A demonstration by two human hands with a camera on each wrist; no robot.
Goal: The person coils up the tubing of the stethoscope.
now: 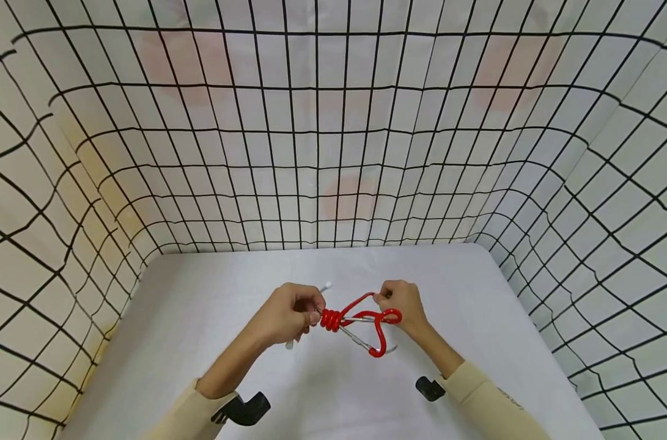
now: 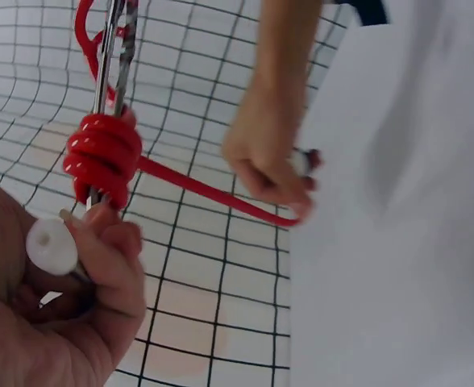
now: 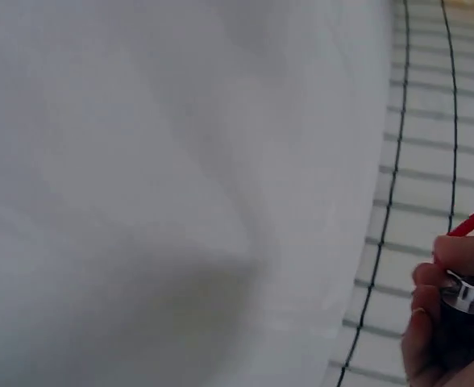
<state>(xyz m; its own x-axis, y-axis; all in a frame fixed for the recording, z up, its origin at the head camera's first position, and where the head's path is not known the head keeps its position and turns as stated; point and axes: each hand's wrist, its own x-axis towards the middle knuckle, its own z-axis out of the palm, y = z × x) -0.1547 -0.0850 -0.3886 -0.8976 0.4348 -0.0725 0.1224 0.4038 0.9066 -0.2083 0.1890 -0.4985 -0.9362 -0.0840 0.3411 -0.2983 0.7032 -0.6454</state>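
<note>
Lying between both hands at the lower centre of the head view, the red cord [image 1: 331,319] is coiled around thin metal rods [image 2: 102,76]. The left hand [image 1: 289,311] pinches the rods just left of the coils; the right hand [image 1: 401,302] pinches a cord strand above and right of them, pulled straight. The rods' long axis runs rightward, one nearly level, another sloping toward lower right; in the left wrist view they point nearly upright toward the upper left, above a white knob [image 2: 51,246].
</note>
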